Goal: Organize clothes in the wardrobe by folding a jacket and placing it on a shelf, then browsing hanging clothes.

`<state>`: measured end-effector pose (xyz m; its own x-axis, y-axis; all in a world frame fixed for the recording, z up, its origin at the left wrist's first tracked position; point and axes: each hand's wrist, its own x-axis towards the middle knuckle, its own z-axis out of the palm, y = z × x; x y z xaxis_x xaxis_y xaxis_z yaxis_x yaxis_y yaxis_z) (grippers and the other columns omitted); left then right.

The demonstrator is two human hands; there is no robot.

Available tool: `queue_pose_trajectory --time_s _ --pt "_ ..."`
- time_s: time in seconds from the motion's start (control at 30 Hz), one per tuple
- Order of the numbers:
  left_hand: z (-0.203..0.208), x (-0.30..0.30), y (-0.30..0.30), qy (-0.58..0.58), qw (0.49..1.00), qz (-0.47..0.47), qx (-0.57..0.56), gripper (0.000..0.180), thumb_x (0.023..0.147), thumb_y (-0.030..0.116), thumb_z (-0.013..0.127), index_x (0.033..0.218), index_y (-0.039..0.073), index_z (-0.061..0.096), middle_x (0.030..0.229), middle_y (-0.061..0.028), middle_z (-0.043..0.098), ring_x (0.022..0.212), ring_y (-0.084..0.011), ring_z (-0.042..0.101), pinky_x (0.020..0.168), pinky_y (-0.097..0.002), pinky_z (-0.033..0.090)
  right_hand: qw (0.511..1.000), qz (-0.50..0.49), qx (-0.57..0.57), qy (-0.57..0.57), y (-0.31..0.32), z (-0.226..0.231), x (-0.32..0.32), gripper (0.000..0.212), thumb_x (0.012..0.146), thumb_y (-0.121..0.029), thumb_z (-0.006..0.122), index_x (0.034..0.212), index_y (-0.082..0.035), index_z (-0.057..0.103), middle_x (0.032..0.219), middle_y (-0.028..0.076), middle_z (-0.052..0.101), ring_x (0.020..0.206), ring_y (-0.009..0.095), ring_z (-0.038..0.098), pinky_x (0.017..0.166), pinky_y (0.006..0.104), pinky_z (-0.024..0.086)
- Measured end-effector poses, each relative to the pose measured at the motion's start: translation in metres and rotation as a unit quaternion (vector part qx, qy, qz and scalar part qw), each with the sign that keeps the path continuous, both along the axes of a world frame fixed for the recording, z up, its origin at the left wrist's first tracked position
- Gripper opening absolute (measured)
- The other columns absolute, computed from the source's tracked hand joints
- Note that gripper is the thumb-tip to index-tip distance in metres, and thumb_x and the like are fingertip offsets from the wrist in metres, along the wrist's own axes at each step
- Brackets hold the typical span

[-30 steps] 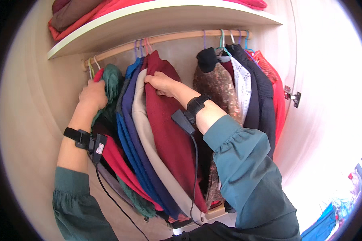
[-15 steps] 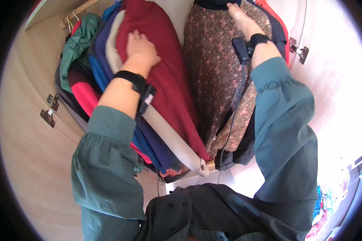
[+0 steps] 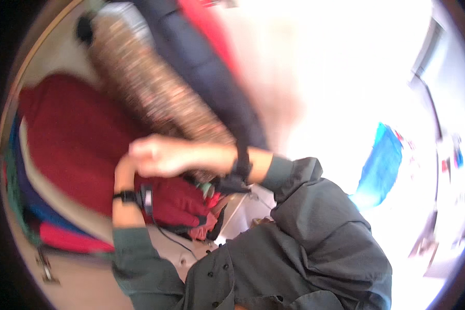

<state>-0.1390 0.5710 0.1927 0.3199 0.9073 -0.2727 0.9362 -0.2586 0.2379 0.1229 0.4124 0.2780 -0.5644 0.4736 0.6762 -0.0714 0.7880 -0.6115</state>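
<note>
Both of my hands are together in front of a dark red garment (image 3: pixel 72 124) hanging in the wardrobe. My right hand (image 3: pixel 163 156) reaches across from the right, its fingers curled but smeared by motion. Behind and below it, my left hand (image 3: pixel 127 166) is largely covered. I cannot make out anything held between them. A blurred brown flowered garment (image 3: pixel 150 85) hangs just beyond the hands. Each wrist wears a black strap with a small device; a thin cable hangs near the left one.
A dark padded jacket (image 3: pixel 196 62) and a bright red garment (image 3: pixel 206 26) hang farther right. Cream, blue and pink clothes (image 3: pixel 70 237) crowd the left side. A metal hinge (image 3: pixel 47 268) sits at lower left. To the right, a bright blue item (image 3: pixel 381 165) shows against a glaring background.
My hands have left the clothes they were spread over and come together. My view has swung right, so the hanging clothes now appear farther left and tilted.
</note>
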Motion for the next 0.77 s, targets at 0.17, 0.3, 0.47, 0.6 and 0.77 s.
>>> queue_pose_trajectory --time_s 0.17,0.3,0.47,0.6,0.77 --pt "0.007 0.223 -0.141 -0.258 0.924 -0.267 -0.092 0.026 0.077 0.02 0.059 0.092 -0.001 0.062 0.085 -0.0124 0.065 0.08 -0.0192 0.06 0.072 -0.0321 0.047 0.965 -0.122 -0.203 0.113 -0.122 -0.053 0.112 0.008 0.083 -0.005 0.05 0.086 0.002 0.05 0.072 -0.001 0.05 0.07 0.006 0.043 0.06 0.0265 0.039" --pt "0.005 0.281 -0.224 -0.172 0.894 -0.353 -0.216 0.027 0.084 0.02 0.056 0.097 -0.003 0.061 0.076 -0.0101 0.063 0.071 -0.0109 0.056 0.065 -0.028 0.046 0.885 -0.305 -0.295 0.192 -0.211 -0.06 0.185 0.017 0.085 -0.009 0.052 0.095 0.004 0.055 0.072 0.0 0.051 0.068 0.006 0.044 0.059 0.0244 0.039" --pt "0.003 0.347 -0.324 -0.214 0.839 -0.375 -0.331 0.04 0.082 0.021 0.06 0.113 -0.004 0.053 0.093 -0.0155 0.063 0.083 -0.0181 0.061 0.071 -0.0289 0.047 0.84 -0.444 -0.263 0.166 -0.334 -0.08 0.244 0.025 0.086 -0.011 0.054 0.105 0.005 0.055 0.077 0.0 0.055 0.07 0.006 0.047 0.061 0.0221 0.04" --pt "-0.009 0.41 -0.375 -0.147 0.795 -0.492 -0.322 0.047 0.081 0.028 0.061 0.116 -0.003 0.051 0.1 -0.0196 0.061 0.089 -0.0257 0.06 0.074 -0.0327 0.047 0.766 -0.411 -0.386 0.31 -0.419 -0.094 0.299 0.023 0.087 -0.013 0.055 0.105 0.001 0.057 0.081 -0.003 0.055 0.071 0.004 0.047 0.062 0.0206 0.039" --pt "-0.029 0.507 -0.447 -0.145 0.798 -0.52 -0.267 0.044 0.082 0.028 0.06 0.119 0.005 0.052 0.103 -0.02 0.06 0.089 -0.0276 0.061 0.077 -0.032 0.047 0.711 -0.467 -0.36 0.382 -0.511 -0.111 0.373 0.024 0.087 -0.011 0.054 0.109 -0.004 0.057 0.082 -0.005 0.054 0.071 0.004 0.047 0.063 0.0206 0.04"
